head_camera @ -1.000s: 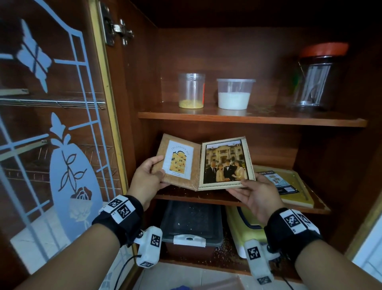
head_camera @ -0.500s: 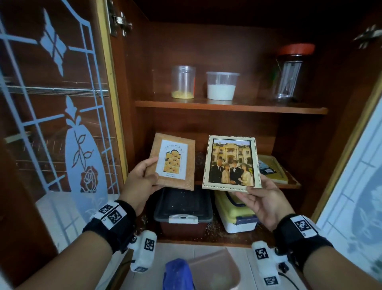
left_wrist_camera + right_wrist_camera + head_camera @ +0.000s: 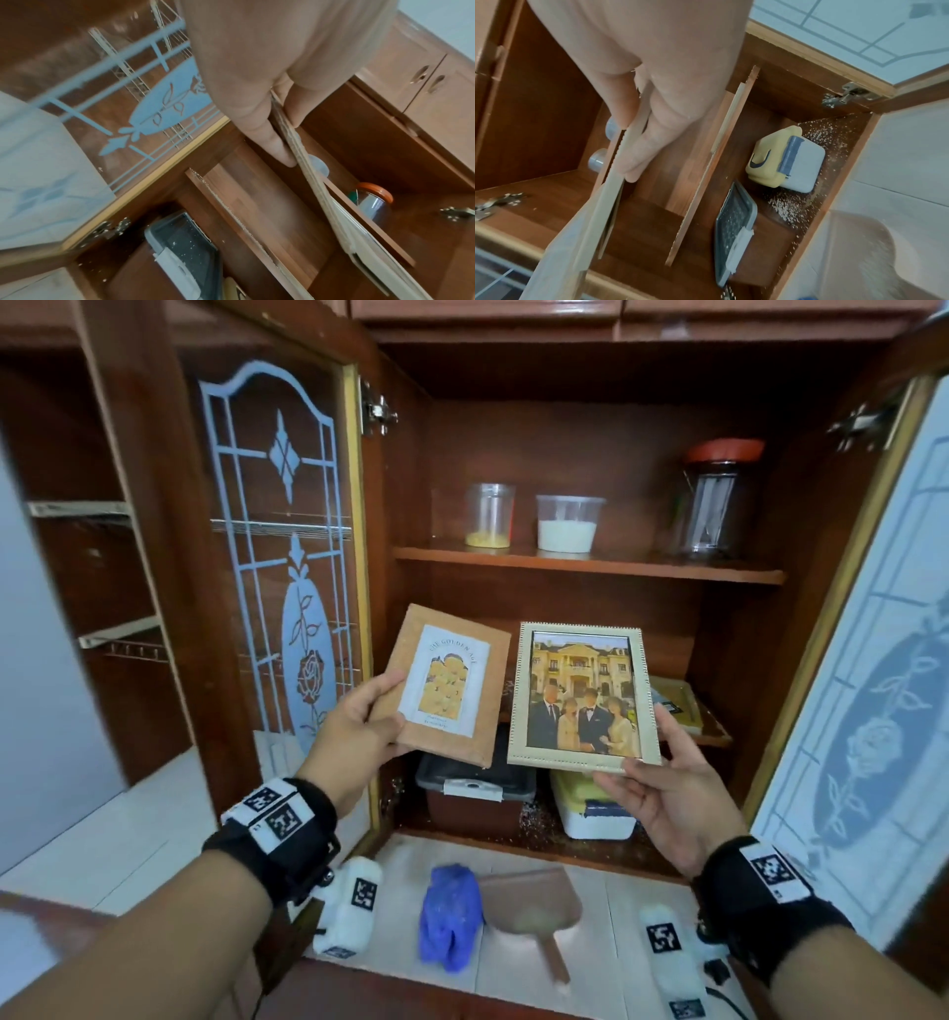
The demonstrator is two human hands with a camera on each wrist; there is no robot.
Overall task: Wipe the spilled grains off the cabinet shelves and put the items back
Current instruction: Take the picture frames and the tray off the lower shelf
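Observation:
My left hand (image 3: 372, 719) grips a brown cork-covered frame (image 3: 452, 685) with a yellow picture by its left edge. My right hand (image 3: 649, 765) holds a pale gold photo frame (image 3: 583, 695) from below and from its right side. Both frames hang in front of the open cabinet, level with the middle shelf (image 3: 714, 739). In the left wrist view thumb and fingers (image 3: 279, 142) pinch the brown frame (image 3: 308, 176) edge-on. The right wrist view shows the gold frame (image 3: 608, 201) edge-on. Spilled grains (image 3: 786, 207) speckle the bottom shelf. A blue cloth (image 3: 452, 911) and a brown dustpan (image 3: 529, 906) lie on the tiled counter.
The top shelf carries a jar of yellow grains (image 3: 489, 516), a tub of white powder (image 3: 567, 523) and an orange-lidded jar (image 3: 719, 500). A yellow book (image 3: 675, 706) lies on the middle shelf. Below stand a dark-lidded box (image 3: 475, 778) and a yellow-lidded box (image 3: 590, 809). Both glass doors (image 3: 277, 557) stand open.
Both hands have drawn the two frames out from the middle shelf toward me and apart from each other. My head has pulled back, so the cloth and dustpan show.

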